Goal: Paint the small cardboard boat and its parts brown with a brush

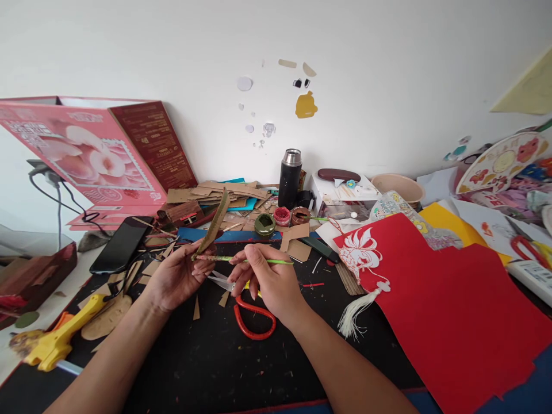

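My left hand (175, 280) is closed on a narrow, curved strip of cardboard (215, 221), brownish olive on the side that shows, which stands up from the fingers. A thin green paintbrush (273, 261) is pinched in my right hand (276, 282). Its tip meets the lower end of the strip at my left fingers. Under my right hand lie scissors (254, 322) with red handles, their blades partly hidden. Beyond the hands stand open paint jars: a dark green one (264, 226), a red one (282, 217) and a brownish one (301, 215).
Cardboard scraps (224, 192) pile up behind the hands, beside a black thermos (290, 178). At left lie a black phone (122, 244) and a yellow glue gun (69, 336). A large red paper sheet (452, 305) covers the right side. A pink box (95, 149) leans at the back left.
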The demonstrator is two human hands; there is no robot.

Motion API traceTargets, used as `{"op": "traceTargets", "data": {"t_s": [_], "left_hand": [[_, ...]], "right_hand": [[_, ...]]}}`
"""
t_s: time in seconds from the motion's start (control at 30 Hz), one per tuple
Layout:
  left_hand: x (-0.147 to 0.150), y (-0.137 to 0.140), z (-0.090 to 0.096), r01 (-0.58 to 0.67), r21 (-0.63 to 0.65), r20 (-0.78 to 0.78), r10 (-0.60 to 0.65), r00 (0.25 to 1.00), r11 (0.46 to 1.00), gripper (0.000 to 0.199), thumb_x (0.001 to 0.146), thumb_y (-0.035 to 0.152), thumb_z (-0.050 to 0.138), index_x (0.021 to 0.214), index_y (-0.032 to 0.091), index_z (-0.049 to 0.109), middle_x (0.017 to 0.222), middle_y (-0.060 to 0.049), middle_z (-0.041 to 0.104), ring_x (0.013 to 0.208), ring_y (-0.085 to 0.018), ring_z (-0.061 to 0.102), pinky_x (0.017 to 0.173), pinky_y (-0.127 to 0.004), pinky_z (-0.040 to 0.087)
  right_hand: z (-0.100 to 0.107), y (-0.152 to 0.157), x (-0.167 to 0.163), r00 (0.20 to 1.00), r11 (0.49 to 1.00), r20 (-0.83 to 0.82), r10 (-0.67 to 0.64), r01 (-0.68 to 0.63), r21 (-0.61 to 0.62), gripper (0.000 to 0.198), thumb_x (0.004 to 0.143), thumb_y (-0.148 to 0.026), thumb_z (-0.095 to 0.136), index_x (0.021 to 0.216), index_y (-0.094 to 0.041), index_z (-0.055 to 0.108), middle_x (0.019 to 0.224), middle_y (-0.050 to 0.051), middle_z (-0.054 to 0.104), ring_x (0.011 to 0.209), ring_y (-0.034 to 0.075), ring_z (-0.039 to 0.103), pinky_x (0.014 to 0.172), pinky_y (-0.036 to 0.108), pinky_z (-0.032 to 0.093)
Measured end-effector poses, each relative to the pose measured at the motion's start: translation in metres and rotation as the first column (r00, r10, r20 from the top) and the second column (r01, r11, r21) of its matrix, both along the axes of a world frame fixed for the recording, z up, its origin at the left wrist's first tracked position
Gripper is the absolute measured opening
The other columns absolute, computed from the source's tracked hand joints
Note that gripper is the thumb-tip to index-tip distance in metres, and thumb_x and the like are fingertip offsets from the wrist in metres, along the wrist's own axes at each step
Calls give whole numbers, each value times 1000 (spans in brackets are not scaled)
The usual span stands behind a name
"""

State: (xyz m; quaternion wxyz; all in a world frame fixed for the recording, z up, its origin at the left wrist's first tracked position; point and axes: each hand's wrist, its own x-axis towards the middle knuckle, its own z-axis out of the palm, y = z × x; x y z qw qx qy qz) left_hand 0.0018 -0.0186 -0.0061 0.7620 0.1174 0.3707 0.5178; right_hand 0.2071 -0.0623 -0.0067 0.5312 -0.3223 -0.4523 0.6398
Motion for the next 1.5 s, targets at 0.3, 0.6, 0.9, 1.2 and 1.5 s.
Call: {"op": "traceTargets", "data": {"t_s": [0.3, 0.6, 0.9, 1.2, 1.5], "left_hand": [[3, -1, 3, -13, 3, -42, 14, 999, 1000, 18, 92, 5, 52, 82, 18, 59, 63, 0, 51, 44, -11, 46, 42, -22, 44], [4, -1, 4, -34, 5, -61, 34, 998, 999, 21, 93, 4, 48, 82, 16, 62, 63, -2, 53, 44, -11, 46, 41, -20, 44], [5, -1, 6, -36, 7, -69, 36, 997, 999, 24, 95, 4, 46, 81, 15, 62, 63, -1, 51, 44, -10, 45, 40, -19, 42], [-2, 0, -4, 52, 164, -87, -38, 995, 985, 23, 89, 3, 56, 71, 14, 63, 62, -1, 52, 45, -10, 46, 44, -22, 48], [1, -1, 0, 58, 130, -91, -46, 995, 990, 21, 88, 4, 55, 72, 15, 62, 64, -2, 53, 46, -10, 44, 45, -23, 47]], "right_hand": [[0, -1, -1, 1000, 1000, -6, 9, -9, -4, 61, 95, -79, 70, 92, -18, 75, 74, 5, 77, 53, 16, 74, 38, 19, 37], [1, -2, -1, 1000, 1000, -3, 16, -16, -2, 61, 95, -79, 71, 91, -18, 75, 73, 5, 77, 53, 15, 74, 38, 19, 36], [-1, -1, -2, 1000, 1000, 4, 25, -25, 10, 62, 95, -79, 69, 92, -17, 74, 74, 5, 77, 53, 15, 74, 38, 19, 36], [2, -1, -1, 1000, 1000, -22, -12, 12, 4, 63, 93, -80, 72, 92, -17, 75, 72, 4, 76, 51, 14, 73, 38, 18, 36], [3, 0, 1, 999, 1000, -50, -13, 15, 22, 61, 95, -78, 72, 90, -17, 75, 69, 4, 76, 48, 14, 72, 37, 18, 34]]}}
